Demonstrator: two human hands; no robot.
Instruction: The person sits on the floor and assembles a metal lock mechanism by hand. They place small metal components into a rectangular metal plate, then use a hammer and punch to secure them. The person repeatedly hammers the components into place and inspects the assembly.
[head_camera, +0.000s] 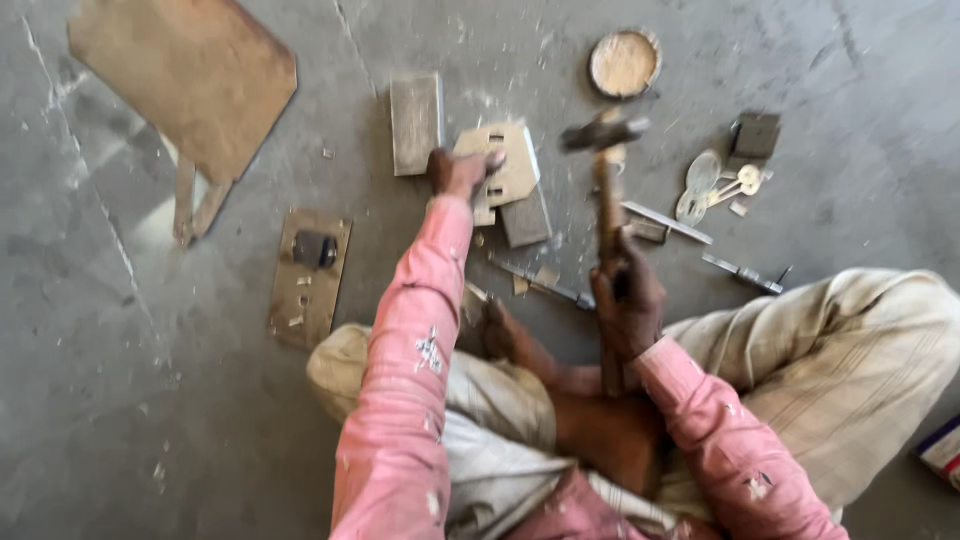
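Note:
My left hand (458, 172) reaches forward and holds a pale flat metal plate with slots (512, 160) down on a dark steel block (526, 218) on the concrete floor. My right hand (627, 295) grips the wooden handle of a hammer (606, 190). The hammer's dark head (603, 132) is raised and blurred above the floor, just right of the plate. Both arms wear pink sleeves. I sit cross-legged in pale trousers.
A grey rectangular metal block (416, 122) lies left of the plate. A long plate with a dark piece on it (309, 276) lies further left, a brown board (190, 75) beyond. A round tin lid (624, 63), keys (718, 187), metal strips (664, 221) and a rod (742, 272) lie right.

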